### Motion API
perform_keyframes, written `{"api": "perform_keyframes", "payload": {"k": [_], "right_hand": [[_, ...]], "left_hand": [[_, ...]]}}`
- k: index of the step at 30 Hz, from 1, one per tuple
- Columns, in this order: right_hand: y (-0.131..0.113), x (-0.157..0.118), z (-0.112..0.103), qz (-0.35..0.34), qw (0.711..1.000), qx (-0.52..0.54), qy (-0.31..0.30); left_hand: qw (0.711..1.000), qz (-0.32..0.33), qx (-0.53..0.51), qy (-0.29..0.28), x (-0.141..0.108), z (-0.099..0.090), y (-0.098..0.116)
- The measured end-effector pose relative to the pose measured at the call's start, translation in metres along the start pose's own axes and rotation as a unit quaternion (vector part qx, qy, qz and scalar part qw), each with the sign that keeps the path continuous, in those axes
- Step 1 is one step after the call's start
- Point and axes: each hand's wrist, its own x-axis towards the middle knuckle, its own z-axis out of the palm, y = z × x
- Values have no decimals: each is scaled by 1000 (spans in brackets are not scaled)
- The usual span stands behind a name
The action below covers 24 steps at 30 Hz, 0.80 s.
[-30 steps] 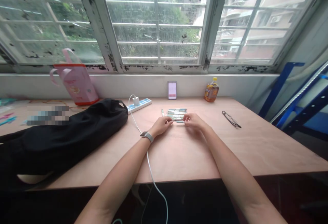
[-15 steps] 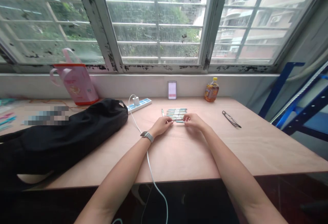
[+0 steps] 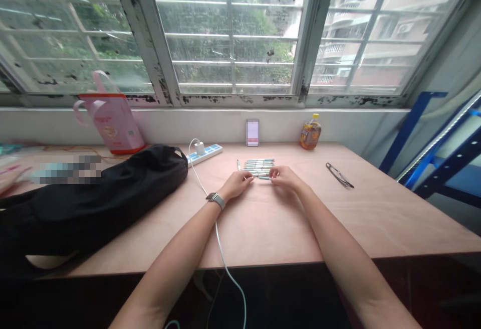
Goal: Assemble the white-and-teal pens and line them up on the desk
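Several white-and-green pens lie side by side in a row on the table, roughly parallel. Closest to me, one pen lies crosswise between my two hands. My right hand has thumb and fingers closed on its right end. My left hand, with a watch on the wrist, pinches at the other end, and its fingertips partly cover the tip. Another pen lies apart, pointing away from me, just beyond my left hand.
A phone leans against the wall behind the pens. A drink bottle and glasses are to the right. On the left are a black bag, a power strip with a white cable, and a pink jug-shaped package.
Both hands stay almost still, and the pen between them has shifted slightly to the right. A blurred pinkish shape has come in at the far left edge.
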Motion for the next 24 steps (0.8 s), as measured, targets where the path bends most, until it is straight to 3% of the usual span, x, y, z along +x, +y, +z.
{"api": "perform_keyframes", "payload": {"k": [24], "right_hand": [[0,2,9,-33,999,0,5]], "left_hand": [[1000,11,11,-3,1,4,-5]]}}
